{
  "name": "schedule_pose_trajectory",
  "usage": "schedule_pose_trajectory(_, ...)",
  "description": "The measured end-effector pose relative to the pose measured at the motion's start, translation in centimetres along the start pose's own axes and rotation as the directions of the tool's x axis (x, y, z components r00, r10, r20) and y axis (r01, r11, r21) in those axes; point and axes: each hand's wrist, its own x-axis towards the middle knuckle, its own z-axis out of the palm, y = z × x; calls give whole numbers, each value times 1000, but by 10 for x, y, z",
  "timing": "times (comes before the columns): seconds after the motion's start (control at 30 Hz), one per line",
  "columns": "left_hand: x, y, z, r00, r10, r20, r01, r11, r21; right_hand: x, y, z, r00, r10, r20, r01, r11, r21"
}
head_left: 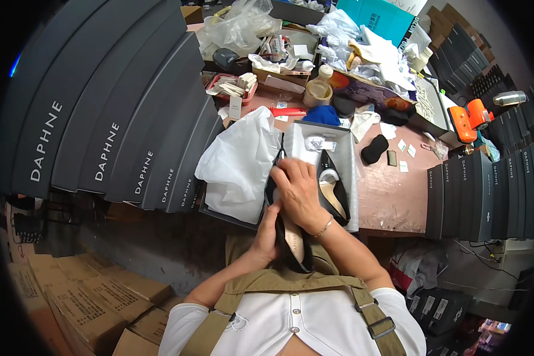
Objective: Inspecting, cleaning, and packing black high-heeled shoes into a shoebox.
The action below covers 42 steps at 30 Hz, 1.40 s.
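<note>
A black shoe (293,242) with a beige insole is held lengthwise in front of me, its near end close to my apron. My left hand (267,232) wraps around its side from the left. Over its far part my right hand (300,191) is closed, fingers curled on the upper and hiding much of it. Just right of my right hand, a matching black shoe (342,204) lies in the open shoe box (352,172), near a small white wad (315,143). White tissue paper (234,160) spreads over the box part on the left.
Tall rows of dark shoe boxes stand at left (118,113) and right (486,196). Behind lie a blue cloth (321,115), a jar (318,92), a pink basket (252,95) and a black sponge-like pad (374,149). Cardboard cartons (95,296) sit at lower left.
</note>
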Motion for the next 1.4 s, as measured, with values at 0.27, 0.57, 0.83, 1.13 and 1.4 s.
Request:
schedule_pose_trajectory(0.27, 0, -28, 6, 957, 256, -135, -213, 938, 272, -1, 22, 27, 905, 158, 395, -189, 981, 38)
schedule_pose_trajectory(0.57, 1, 33, 2, 974, -151, -167, 163, 985, 61, 16, 192, 47, 870, 128, 476, 25, 953, -302)
schedule_pose_trajectory(0.83, 13, 38, -19, 980, -52, -191, 74, 992, 106, 6, 150, 34, 925, 319, 208, -345, 933, 100)
schedule_pose_trajectory(1.13, 9, 22, 11, 981, 172, -84, -144, 953, 266, -25, 14, -7, 962, 71, 263, -129, 970, 208)
schedule_pose_trajectory(1.4, -8, 0, -19, 975, 221, 10, -204, 879, 431, -32, 16, -6, 886, 313, 342, -451, 752, 480)
